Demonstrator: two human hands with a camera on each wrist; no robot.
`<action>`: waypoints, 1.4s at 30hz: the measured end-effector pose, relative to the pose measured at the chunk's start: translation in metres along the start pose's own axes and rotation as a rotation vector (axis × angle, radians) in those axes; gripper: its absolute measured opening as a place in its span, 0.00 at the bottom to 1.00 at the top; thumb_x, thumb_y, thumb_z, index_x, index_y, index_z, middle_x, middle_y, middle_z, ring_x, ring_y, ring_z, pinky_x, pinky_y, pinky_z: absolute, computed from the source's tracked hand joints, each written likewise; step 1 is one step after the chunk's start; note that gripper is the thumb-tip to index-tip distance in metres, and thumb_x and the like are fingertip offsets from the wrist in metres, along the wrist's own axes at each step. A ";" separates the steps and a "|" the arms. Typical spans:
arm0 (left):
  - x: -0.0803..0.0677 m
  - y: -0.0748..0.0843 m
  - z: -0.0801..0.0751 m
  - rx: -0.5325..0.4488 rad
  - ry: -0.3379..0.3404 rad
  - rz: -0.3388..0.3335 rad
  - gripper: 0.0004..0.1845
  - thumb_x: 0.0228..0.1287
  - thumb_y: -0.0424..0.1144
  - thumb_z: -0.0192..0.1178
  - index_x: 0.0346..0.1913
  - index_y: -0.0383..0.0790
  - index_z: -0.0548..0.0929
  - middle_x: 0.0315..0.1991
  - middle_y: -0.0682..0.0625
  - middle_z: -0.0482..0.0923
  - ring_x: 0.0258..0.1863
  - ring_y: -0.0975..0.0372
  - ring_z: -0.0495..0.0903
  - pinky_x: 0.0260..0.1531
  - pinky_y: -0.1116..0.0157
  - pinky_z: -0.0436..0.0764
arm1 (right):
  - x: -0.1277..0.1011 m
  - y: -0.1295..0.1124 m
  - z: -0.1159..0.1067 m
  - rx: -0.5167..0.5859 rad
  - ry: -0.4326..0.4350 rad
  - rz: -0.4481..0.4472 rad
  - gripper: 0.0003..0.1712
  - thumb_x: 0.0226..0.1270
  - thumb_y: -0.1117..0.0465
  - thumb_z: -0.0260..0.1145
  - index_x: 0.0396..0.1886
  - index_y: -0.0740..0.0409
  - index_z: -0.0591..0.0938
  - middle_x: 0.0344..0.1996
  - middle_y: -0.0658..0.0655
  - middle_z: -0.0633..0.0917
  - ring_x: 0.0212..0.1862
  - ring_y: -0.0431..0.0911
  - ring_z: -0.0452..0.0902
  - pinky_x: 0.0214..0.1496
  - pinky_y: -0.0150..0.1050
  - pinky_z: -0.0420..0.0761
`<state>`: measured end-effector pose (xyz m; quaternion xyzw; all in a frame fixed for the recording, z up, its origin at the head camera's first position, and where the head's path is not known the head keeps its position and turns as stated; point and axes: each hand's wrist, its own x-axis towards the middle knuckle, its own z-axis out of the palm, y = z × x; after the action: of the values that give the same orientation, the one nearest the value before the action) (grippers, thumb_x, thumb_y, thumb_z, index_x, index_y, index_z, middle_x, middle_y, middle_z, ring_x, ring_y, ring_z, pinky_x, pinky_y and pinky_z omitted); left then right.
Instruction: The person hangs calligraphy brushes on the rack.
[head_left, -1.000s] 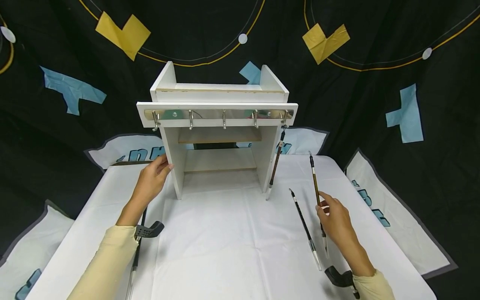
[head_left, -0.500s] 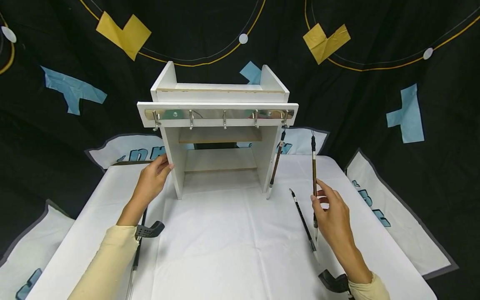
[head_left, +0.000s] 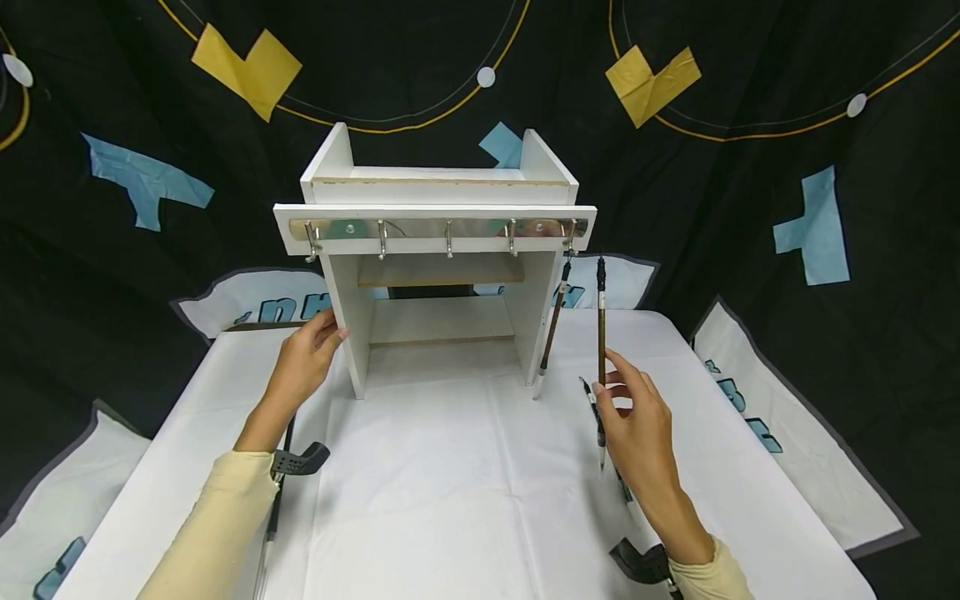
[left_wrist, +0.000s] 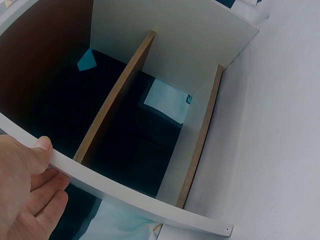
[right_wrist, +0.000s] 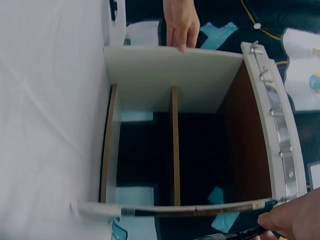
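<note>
A white shelf rack (head_left: 435, 196) stands on the table with a metal hook rail (head_left: 442, 227) along its front. One brown brush (head_left: 552, 325) hangs from the rightmost hook. My right hand (head_left: 637, 425) pinches a second brush (head_left: 601, 325) upright, its top loop just right of that hook. In the right wrist view the right hand (right_wrist: 295, 220) sits at the lower corner with the held brush (right_wrist: 235, 232) beside it. My left hand (head_left: 303, 362) lies flat against the rack's left side panel. Seen from the left wrist, the left hand (left_wrist: 25, 185) has its thumb on the panel's front edge.
A black-handled brush (head_left: 587, 389) lies on the white cloth, partly hidden behind my right hand. Another brush (head_left: 276, 508) lies under my left forearm. Four hooks on the rail are bare. The table (head_left: 450, 500) has a white cover, with dark patterned fabric behind it.
My right hand has lifted the brush off the cloth, turned it upright and carried it left and up toward the rail's right end. The left hand has stayed on the panel.
</note>
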<state>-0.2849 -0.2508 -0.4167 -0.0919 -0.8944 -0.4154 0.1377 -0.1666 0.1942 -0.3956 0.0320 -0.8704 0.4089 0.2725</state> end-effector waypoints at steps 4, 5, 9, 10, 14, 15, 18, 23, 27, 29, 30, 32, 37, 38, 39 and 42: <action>0.000 0.000 0.000 -0.001 0.000 -0.005 0.30 0.87 0.45 0.49 0.80 0.30 0.62 0.75 0.28 0.67 0.74 0.35 0.69 0.70 0.38 0.73 | 0.000 -0.007 0.010 0.038 -0.003 -0.018 0.31 0.75 0.68 0.70 0.74 0.51 0.77 0.48 0.58 0.85 0.49 0.50 0.85 0.41 0.33 0.86; -0.001 -0.001 0.000 -0.003 -0.001 -0.007 0.30 0.87 0.45 0.49 0.80 0.30 0.62 0.75 0.28 0.67 0.74 0.35 0.69 0.70 0.38 0.73 | 0.000 -0.008 0.013 0.050 -0.003 -0.026 0.31 0.75 0.68 0.69 0.74 0.51 0.77 0.48 0.58 0.85 0.48 0.49 0.85 0.41 0.33 0.86; -0.001 -0.001 0.000 -0.011 -0.003 -0.011 0.30 0.87 0.45 0.49 0.80 0.30 0.62 0.75 0.28 0.67 0.75 0.35 0.68 0.70 0.38 0.73 | 0.000 -0.013 0.021 0.088 0.003 -0.036 0.30 0.75 0.68 0.69 0.74 0.50 0.78 0.48 0.57 0.85 0.48 0.48 0.85 0.41 0.33 0.85; -0.001 0.000 0.001 -0.013 -0.005 -0.012 0.30 0.87 0.45 0.49 0.80 0.30 0.62 0.75 0.28 0.67 0.75 0.35 0.68 0.70 0.38 0.73 | 0.001 -0.014 0.023 0.093 0.004 -0.039 0.30 0.75 0.68 0.69 0.74 0.50 0.78 0.48 0.57 0.85 0.48 0.48 0.85 0.41 0.33 0.85; -0.002 0.000 0.001 -0.011 -0.003 -0.013 0.30 0.87 0.44 0.49 0.80 0.30 0.62 0.75 0.28 0.67 0.75 0.35 0.68 0.70 0.38 0.73 | 0.002 -0.019 0.029 0.105 0.005 -0.045 0.30 0.74 0.68 0.70 0.73 0.49 0.78 0.48 0.56 0.85 0.47 0.47 0.84 0.40 0.33 0.84; -0.002 0.000 0.001 -0.011 -0.003 -0.013 0.30 0.87 0.44 0.49 0.80 0.30 0.62 0.75 0.28 0.67 0.75 0.35 0.68 0.70 0.38 0.73 | 0.003 -0.021 0.030 0.108 0.004 -0.048 0.30 0.74 0.68 0.70 0.73 0.49 0.78 0.48 0.56 0.85 0.47 0.47 0.84 0.40 0.34 0.84; -0.002 -0.001 0.000 -0.010 0.001 -0.005 0.30 0.87 0.44 0.50 0.79 0.30 0.62 0.75 0.28 0.67 0.75 0.35 0.68 0.70 0.38 0.73 | 0.004 -0.025 0.035 0.113 -0.001 -0.053 0.30 0.73 0.68 0.71 0.73 0.49 0.78 0.48 0.56 0.85 0.47 0.46 0.84 0.40 0.37 0.85; -0.001 -0.001 0.000 -0.014 0.004 0.005 0.29 0.86 0.43 0.50 0.79 0.30 0.63 0.75 0.28 0.67 0.74 0.35 0.69 0.70 0.39 0.73 | 0.004 -0.030 0.043 0.113 -0.026 -0.064 0.30 0.74 0.68 0.70 0.73 0.49 0.78 0.49 0.56 0.85 0.48 0.47 0.84 0.41 0.40 0.87; -0.001 -0.001 0.000 -0.021 0.005 0.008 0.29 0.86 0.44 0.50 0.79 0.30 0.63 0.75 0.28 0.68 0.74 0.36 0.69 0.70 0.39 0.73 | 0.002 -0.032 0.049 0.115 -0.050 -0.075 0.31 0.73 0.69 0.71 0.73 0.50 0.79 0.48 0.55 0.85 0.47 0.47 0.84 0.40 0.39 0.87; 0.000 -0.001 0.000 -0.023 0.006 0.011 0.29 0.86 0.44 0.50 0.79 0.30 0.63 0.75 0.28 0.68 0.74 0.36 0.69 0.70 0.39 0.73 | 0.002 -0.032 0.051 0.115 -0.061 -0.078 0.30 0.73 0.69 0.70 0.73 0.50 0.79 0.47 0.56 0.85 0.47 0.47 0.85 0.40 0.38 0.87; 0.000 -0.001 0.000 -0.023 0.007 0.013 0.29 0.86 0.44 0.50 0.79 0.30 0.63 0.75 0.28 0.68 0.74 0.36 0.69 0.70 0.39 0.73 | 0.002 -0.033 0.052 0.113 -0.067 -0.079 0.30 0.73 0.69 0.70 0.73 0.51 0.79 0.47 0.56 0.84 0.47 0.47 0.84 0.40 0.38 0.87; 0.000 -0.001 0.000 -0.022 0.008 0.014 0.29 0.86 0.44 0.50 0.79 0.30 0.64 0.75 0.28 0.68 0.74 0.36 0.69 0.70 0.39 0.73 | 0.001 -0.033 0.055 0.106 -0.078 -0.080 0.30 0.73 0.69 0.70 0.73 0.52 0.78 0.47 0.57 0.84 0.46 0.47 0.84 0.40 0.39 0.88; 0.000 0.000 0.000 -0.022 0.009 0.012 0.29 0.86 0.44 0.50 0.79 0.30 0.64 0.75 0.28 0.68 0.74 0.36 0.70 0.70 0.39 0.73 | 0.000 -0.032 0.058 0.084 -0.092 -0.074 0.29 0.74 0.68 0.69 0.73 0.53 0.78 0.47 0.58 0.85 0.45 0.48 0.84 0.40 0.40 0.88; 0.000 0.000 0.000 -0.021 0.009 0.012 0.29 0.86 0.44 0.50 0.79 0.30 0.64 0.75 0.28 0.68 0.74 0.36 0.70 0.70 0.39 0.74 | 0.000 -0.032 0.059 0.082 -0.092 -0.073 0.29 0.75 0.68 0.69 0.73 0.53 0.78 0.48 0.58 0.85 0.45 0.48 0.84 0.40 0.41 0.88; 0.000 0.000 0.000 -0.020 0.009 0.012 0.29 0.86 0.44 0.50 0.79 0.30 0.64 0.75 0.28 0.68 0.74 0.36 0.70 0.70 0.39 0.74 | 0.000 -0.031 0.059 0.082 -0.090 -0.075 0.29 0.75 0.68 0.69 0.73 0.53 0.78 0.48 0.58 0.85 0.45 0.48 0.84 0.40 0.41 0.88; 0.000 -0.001 0.000 -0.018 0.010 0.012 0.29 0.86 0.44 0.50 0.79 0.30 0.64 0.74 0.28 0.68 0.74 0.36 0.70 0.70 0.39 0.73 | -0.002 -0.031 0.061 0.083 -0.082 -0.083 0.29 0.74 0.68 0.70 0.72 0.52 0.79 0.48 0.57 0.85 0.46 0.48 0.84 0.41 0.41 0.89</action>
<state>-0.2850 -0.2513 -0.4174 -0.0965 -0.8894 -0.4230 0.1440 -0.1839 0.1291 -0.4065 0.0964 -0.8609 0.4315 0.2517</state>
